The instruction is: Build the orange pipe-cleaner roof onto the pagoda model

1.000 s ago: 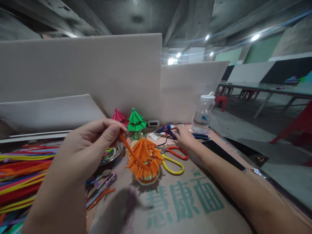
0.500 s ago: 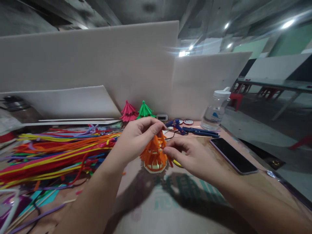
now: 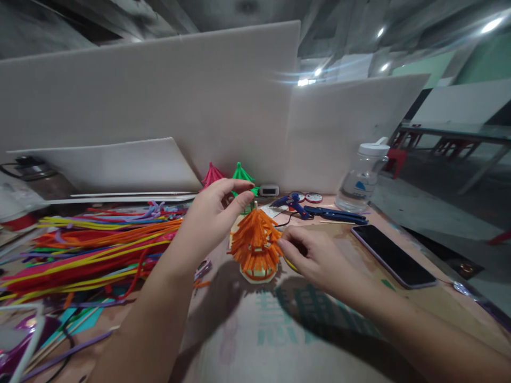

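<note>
An orange tiered pagoda-like model (image 3: 257, 242) of fuzzy pipe cleaner pieces stands upright on a pale base, with a thin stick (image 3: 256, 204) rising from its peak. My left hand (image 3: 223, 210) hovers beside that peak, thumb and forefinger slightly apart with nothing visible between them. Against the model's right side, my right hand (image 3: 313, 252) has its thumb and forefinger closed on the edge of an orange tier. Its other fingers are curled in. Behind my left hand stand a pink model (image 3: 211, 174) and a green model (image 3: 241, 173) of similar shape, partly hidden.
Many coloured pipe cleaners (image 3: 104, 244) are heaped at left. A blue glue gun (image 3: 293, 202), dark blue pliers-like tool (image 3: 335, 214) and water bottle (image 3: 359, 178) stand or lie at back right. A phone (image 3: 393, 255) lies right. White foam boards (image 3: 239, 106) rise behind.
My left thumb and forefinger have come off the orange model's top, uncovering its peak and stick. My right hand stays at its right side. The view has shifted slightly.
</note>
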Demonstrator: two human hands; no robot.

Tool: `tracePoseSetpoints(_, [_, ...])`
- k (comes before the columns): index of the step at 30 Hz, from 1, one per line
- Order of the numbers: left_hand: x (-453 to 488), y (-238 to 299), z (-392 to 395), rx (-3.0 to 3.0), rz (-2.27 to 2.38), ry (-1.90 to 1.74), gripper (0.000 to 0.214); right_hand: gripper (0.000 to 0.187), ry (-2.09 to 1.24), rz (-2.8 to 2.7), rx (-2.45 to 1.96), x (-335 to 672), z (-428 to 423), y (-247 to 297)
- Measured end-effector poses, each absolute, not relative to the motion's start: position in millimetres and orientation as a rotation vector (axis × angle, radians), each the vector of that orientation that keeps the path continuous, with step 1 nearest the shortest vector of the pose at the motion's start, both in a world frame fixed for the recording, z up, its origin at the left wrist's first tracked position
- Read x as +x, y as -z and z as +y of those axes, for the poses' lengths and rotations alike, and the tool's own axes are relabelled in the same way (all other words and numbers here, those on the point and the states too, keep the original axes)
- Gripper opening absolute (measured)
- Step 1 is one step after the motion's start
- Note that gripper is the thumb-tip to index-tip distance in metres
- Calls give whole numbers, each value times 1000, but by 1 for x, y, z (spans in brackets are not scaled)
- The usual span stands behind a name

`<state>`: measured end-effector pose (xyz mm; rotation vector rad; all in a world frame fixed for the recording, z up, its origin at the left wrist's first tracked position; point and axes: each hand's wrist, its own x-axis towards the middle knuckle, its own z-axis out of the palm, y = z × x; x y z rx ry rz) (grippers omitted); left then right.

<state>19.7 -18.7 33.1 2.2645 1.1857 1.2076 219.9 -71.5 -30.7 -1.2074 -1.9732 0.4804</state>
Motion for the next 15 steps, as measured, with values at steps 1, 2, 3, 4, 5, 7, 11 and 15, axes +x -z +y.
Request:
tracePoseSetpoints(1, [20,-33,-17,2287,1210,-1173,28,29,-480,-1984,-1219,220,-70,32])
tracePoseSetpoints(2, [20,-32,-16,2305,1229,-1126,28,29,-479,-1991,-1228,220,-69,34])
tracePoseSetpoints(3, [20,-32,-15,2318,1241,-1074,28,30,-479,-1994,-1233,220,-68,35])
tracePoseSetpoints(4, [21,-32,-15,2327,1248,-1021,28,30,-482,-1993,-1234,220,-68,36])
tracePoseSetpoints(5, [21,-33,-15,2335,1251,-980,28,30,-485,-1990,-1230,220,-68,36])
tracePoseSetpoints(7, [22,-33,-16,2351,1255,-934,29,29,-497,-1987,-1218,219,-67,37])
tracePoseSetpoints(11, [21,-33,-17,2386,1260,-886,32,28,-496,-2005,-1219,219,-65,38])
tracePoseSetpoints(15, [19,-31,-15,2387,1289,-850,32,28,-424,-2030,-1308,220,-63,36])
